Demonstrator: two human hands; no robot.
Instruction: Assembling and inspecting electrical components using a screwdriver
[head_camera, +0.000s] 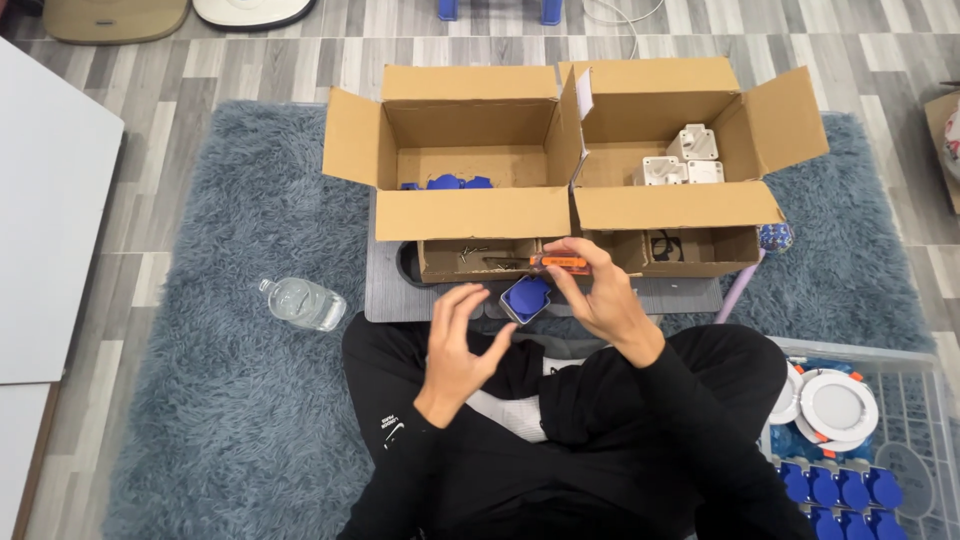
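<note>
**Blue cap and orange tool held over lap**

Small blue square plastic cap (526, 297) is sitting against the right hand (600, 300), which is also pinching a slim orange screwdriver-like tool (560, 263), apparently for fastening. Left hand (455, 345) is hovering spread, empty. Open cardboard boxes (470, 160) are standing just beyond on the grey rug (230, 300).

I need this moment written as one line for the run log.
left hand: open, beside blue socket | right hand: holds blue socket and orange screwdriver | ahead: two open cardboard boxes
</note>
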